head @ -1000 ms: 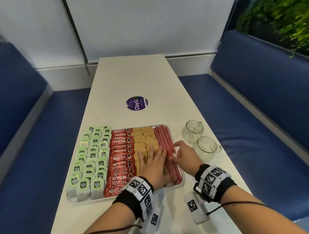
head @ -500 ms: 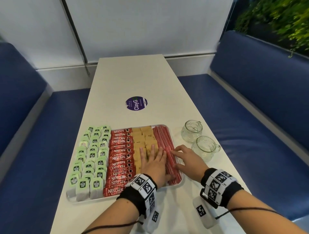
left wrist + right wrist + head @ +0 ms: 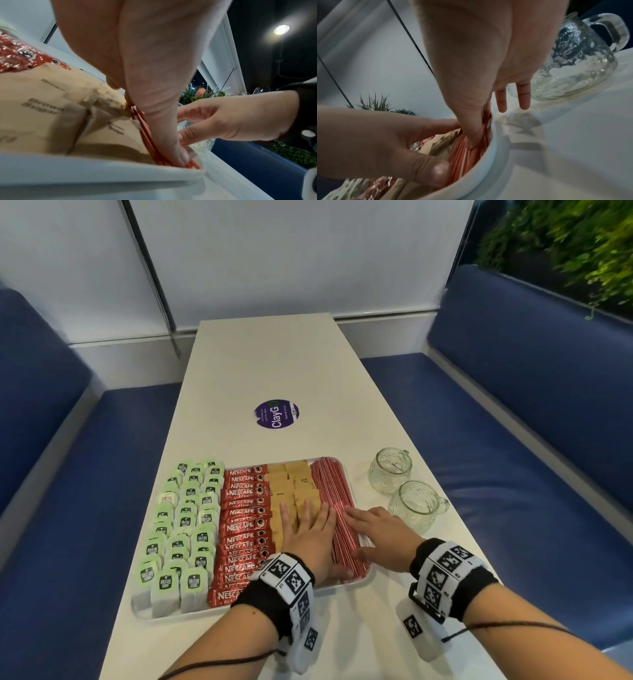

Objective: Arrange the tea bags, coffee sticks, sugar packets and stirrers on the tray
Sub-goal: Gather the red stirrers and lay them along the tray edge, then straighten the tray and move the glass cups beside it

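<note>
A white tray [image 3: 356, 583] holds green tea bags [image 3: 186, 518], red coffee sticks [image 3: 244, 517], brown sugar packets [image 3: 291, 481] and red stirrers [image 3: 330, 487] in rows. My left hand [image 3: 310, 534] lies flat on the near sugar packets, fingers straight, thumb [image 3: 175, 152] pressing the stirrers' near ends. My right hand [image 3: 376, 530] rests open on the stirrers from the right, thumb [image 3: 471, 138] down among them [image 3: 465, 152], and two fingers reach past the tray rim [image 3: 489, 155].
Two empty glass mugs [image 3: 389, 470] [image 3: 416, 505] stand just right of the tray, close to my right hand. A purple round sticker [image 3: 276, 414] lies mid-table. Blue benches flank the white table [image 3: 267, 364]; a wall closes its far end.
My right hand has slid toward me along the stirrers and flattened out. My left hand has stayed on the sugar packets, shifting slightly nearer.
</note>
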### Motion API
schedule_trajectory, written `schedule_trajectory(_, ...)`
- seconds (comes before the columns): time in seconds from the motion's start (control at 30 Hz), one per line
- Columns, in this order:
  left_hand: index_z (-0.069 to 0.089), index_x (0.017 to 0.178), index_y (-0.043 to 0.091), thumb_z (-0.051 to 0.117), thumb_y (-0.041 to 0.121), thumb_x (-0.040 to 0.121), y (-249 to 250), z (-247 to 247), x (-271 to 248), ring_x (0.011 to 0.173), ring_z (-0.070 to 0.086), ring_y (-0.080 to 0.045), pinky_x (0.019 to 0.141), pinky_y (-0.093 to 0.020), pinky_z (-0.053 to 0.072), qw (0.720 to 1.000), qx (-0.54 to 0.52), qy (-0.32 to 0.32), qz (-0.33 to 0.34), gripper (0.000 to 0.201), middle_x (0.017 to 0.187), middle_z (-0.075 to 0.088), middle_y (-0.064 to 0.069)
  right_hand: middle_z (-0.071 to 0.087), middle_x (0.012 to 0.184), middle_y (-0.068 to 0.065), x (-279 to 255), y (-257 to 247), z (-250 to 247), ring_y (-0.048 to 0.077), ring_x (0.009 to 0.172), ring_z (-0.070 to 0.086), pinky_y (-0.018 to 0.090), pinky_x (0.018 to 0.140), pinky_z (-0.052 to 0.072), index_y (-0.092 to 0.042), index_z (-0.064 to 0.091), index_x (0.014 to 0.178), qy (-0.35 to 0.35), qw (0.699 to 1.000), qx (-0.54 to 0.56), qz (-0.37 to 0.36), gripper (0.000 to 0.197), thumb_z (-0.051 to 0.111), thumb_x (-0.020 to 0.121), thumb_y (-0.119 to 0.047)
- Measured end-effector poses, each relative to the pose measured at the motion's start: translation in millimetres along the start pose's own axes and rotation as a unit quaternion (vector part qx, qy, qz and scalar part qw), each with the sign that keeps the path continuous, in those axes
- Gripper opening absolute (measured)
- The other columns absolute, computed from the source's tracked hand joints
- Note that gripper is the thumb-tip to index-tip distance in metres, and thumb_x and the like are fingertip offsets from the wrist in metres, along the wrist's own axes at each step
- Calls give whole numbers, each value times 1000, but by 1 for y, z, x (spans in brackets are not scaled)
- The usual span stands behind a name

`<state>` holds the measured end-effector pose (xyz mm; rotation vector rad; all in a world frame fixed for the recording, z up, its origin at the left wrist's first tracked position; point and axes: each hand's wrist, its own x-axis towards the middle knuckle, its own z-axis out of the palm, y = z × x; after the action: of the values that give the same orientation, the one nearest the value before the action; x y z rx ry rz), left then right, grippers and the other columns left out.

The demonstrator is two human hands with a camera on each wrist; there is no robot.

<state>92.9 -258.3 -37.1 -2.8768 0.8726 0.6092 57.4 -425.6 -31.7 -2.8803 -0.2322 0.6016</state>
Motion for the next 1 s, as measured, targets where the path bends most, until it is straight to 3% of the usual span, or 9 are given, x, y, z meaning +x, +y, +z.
schedule_trajectory(0.23, -21, 153, 16, 56, 87, 64, -5, -4, 6, 144, -31, -32, 104, -68, -28, 1000, 11, -17, 6, 137, 160, -27, -5, -4, 162, -16, -3, 9, 11, 19, 148, 4, 43, 120, 16, -29, 0, 155, 2, 999, 29, -12, 109, 67, 76, -62)
schedule_trajectory(0.33, -24, 152, 16, 61, 86, 61, -7, -10, 11, 145, -30, -30, 103, -66, -30, 999, 24, -10, 27, 143, 162, -23, -4, -5, 162, -11, -4, 8, 10, 17, 149, 1, 33, 120, 8, -25, 0, 155, 23, 997, 65, -17, 114, 72, 74, -58)
schedule_trajectory(0.43, -20, 153, 19, 60, 84, 63, -8, -10, 16, 148, -22, -29, 104, -67, -28, 997, 33, -16, 67, 138, 165, -11, 1, -7, 162, -8, -6, 8, 13, 14, 149, 1, 27, 119, 8, -19, -3, 155, 31, 994, 103, -21, 118, 75, 74, -53)
schedule_trajectory(0.57, -22, 153, 22, 59, 84, 64, -11, -11, 11, 143, -33, -28, 106, -67, -25, 997, 19, -9, 74, 136, 162, -22, 1, -13, 161, -5, -12, 5, 12, 14, 149, 0, 25, 118, 9, -17, -9, 154, 44, 987, 152, -9, 122, 78, 73, -46)
schedule_trajectory(0.77, -39, 143, 22, 57, 91, 55, -37, -11, -18, 132, -45, -36, 104, -68, -26, 999, -41, 4, -20, 147, 149, -43, -11, -21, 160, 9, -15, -19, 10, 30, 148, -9, 50, 121, 11, -26, -21, 151, 26, 985, 156, 66, 138, 82, 62, -48)
schedule_trajectory(0.93, -40, 143, 25, 62, 90, 49, -93, -2, -70, 128, -50, -39, 102, -66, -28, 981, -95, 58, -157, 153, 142, -52, -16, -26, 157, 17, -22, -54, 24, 39, 146, -19, 52, 119, 6, -26, -29, 148, 39, 984, 112, 134, 152, 82, 51, -67)
schedule_trajectory(1.0, -39, 144, 26, 65, 89, 48, -116, 5, -89, 131, -46, -43, 105, -69, -22, 966, -107, 69, -223, 155, 143, -52, -16, -25, 156, 22, -22, -59, 27, 41, 145, -18, 53, 119, 4, -25, -30, 147, 70, 977, 134, 152, 158, 81, 44, -72)
